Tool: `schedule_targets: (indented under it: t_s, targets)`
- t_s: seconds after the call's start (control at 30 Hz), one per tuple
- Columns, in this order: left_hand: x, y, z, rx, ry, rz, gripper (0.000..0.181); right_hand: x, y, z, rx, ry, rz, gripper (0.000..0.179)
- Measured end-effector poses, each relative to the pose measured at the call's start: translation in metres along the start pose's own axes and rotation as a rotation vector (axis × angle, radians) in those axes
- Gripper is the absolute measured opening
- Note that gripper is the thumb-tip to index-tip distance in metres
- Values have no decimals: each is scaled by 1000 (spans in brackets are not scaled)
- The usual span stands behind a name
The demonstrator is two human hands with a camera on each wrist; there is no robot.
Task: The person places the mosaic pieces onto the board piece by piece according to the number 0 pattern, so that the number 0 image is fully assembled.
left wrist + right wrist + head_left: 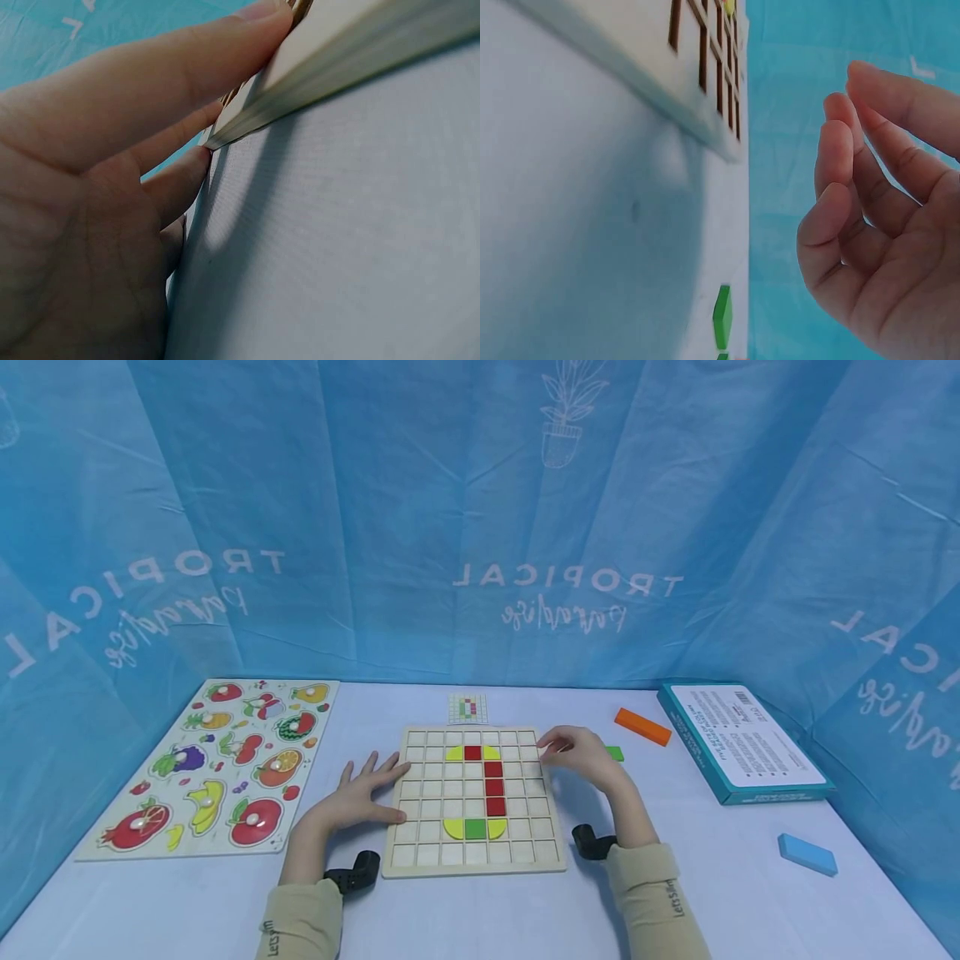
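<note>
A wooden grid board (474, 871) lies flat on the white table. Its cells hold yellow rounded tiles (454, 829), several red square tiles (495, 787) and a green square tile (476, 829). My left hand (356, 797) rests at the board's left edge, fingers spread, with the thumb and fingertips touching the rim. Above the board's upper right edge hovers my right hand (588, 756), its fingers loosely bent. Nothing shows between its thumb and fingertips in the right wrist view. Just beyond that hand, a loose green tile (722, 319) lies on the table.
Behind the board stands a small pattern card (468, 708). A fruit puzzle board (247, 752) lies at left. Over on the right are an orange block (642, 727), a teal-edged box (746, 743) and a light blue block (807, 855). A blue curtain (480, 527) hangs behind.
</note>
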State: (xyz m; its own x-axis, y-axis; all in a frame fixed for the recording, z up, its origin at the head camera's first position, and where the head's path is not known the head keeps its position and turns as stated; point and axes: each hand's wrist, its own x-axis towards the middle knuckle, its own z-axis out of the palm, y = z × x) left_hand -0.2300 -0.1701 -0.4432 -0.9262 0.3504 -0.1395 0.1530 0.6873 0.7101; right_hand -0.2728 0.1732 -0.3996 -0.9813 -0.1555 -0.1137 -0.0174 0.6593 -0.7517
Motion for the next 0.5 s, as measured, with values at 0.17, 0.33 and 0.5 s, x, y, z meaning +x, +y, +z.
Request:
schedule_targets:
  t_s: [0.17, 0.33, 0.5]
  targets:
    - [0, 0, 0, -1, -1, -1, 87, 0, 9, -6, 10, 22, 50, 21]
    - [0, 1, 0, 2, -3, -5, 87, 0, 17, -13, 33, 43, 76, 23]
    - [0, 0, 0, 1, -2, -2, 87, 3, 27, -17, 31, 78, 123, 25]
